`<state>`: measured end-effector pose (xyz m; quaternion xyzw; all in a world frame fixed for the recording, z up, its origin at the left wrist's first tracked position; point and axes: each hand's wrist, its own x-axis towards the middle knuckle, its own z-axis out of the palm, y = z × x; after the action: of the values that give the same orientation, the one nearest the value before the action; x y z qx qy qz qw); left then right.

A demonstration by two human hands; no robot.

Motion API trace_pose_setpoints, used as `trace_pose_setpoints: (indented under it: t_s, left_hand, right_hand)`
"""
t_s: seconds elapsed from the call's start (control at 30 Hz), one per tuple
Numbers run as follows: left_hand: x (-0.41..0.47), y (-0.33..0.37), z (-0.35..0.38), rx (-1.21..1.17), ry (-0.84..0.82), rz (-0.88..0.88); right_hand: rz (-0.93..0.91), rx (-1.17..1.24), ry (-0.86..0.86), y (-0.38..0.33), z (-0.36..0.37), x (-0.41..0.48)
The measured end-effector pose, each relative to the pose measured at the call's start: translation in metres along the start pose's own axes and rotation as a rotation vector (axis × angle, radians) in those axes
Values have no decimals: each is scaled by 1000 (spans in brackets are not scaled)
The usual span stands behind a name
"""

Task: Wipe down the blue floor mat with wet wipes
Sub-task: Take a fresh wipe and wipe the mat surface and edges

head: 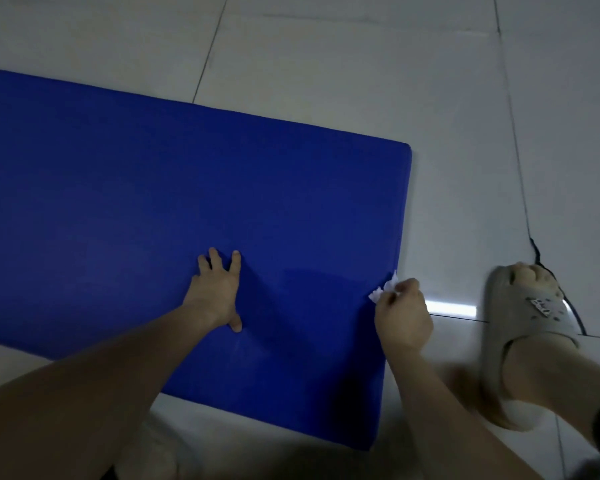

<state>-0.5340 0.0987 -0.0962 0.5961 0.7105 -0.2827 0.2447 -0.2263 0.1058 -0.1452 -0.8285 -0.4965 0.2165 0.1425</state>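
We've got the blue mat (187, 209) flat on the tiled floor (326, 57), its right end in view. Our left hand (217, 294) lies on it with fingers spread, pressing down and gripping nothing. Our right hand (403, 315) pinches a crumpled white wipe (383, 289) at the mat's right edge. A foot in a grey slipper (520, 327) stands on the floor just right of that hand.
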Motion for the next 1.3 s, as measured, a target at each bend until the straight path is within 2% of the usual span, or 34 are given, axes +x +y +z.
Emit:
trace_pose_setpoints:
  t_s: [0.07,0.17,0.27,0.43,0.53,0.63,0.8,0.9,1.0,1.1,1.3]
  left_hand:
    - [0,1,0,1,4,-4]
    - [2,3,1,31,12,-9]
    - [4,4,3,54,17,-9]
    - [7,3,5,68,30,-15]
    - [7,3,3,46,25,-22]
    - [7,6,-1,24,13,-21]
    - [3,7,-3,4,1,-24]
    - [0,6,-5,-5,14,-15]
    - [0,5,-6,-1,18,-21]
    - [2,7,-6,16,14,-25]
    - [6,7,-1,96,28,-25]
  right_hand:
    - [72,60,36,-12,5,3]
    - [80,65,38,-43,18,7]
    - [-76,-34,-58,-89,43,3]
    - [-408,-152,-338,-152,72,-24]
    - [-447,-150,-305,-144,66,-18]
    - [-357,-105,-162,-105,47,2]
    - [-129,-39,-27,-27,9,31]
    - [20,1,51,-21,7,35]
    - [56,80,109,-44,19,34]
    - [-35,24,30,-85,37,26]
    - [-412,-93,-199,-157,75,1]
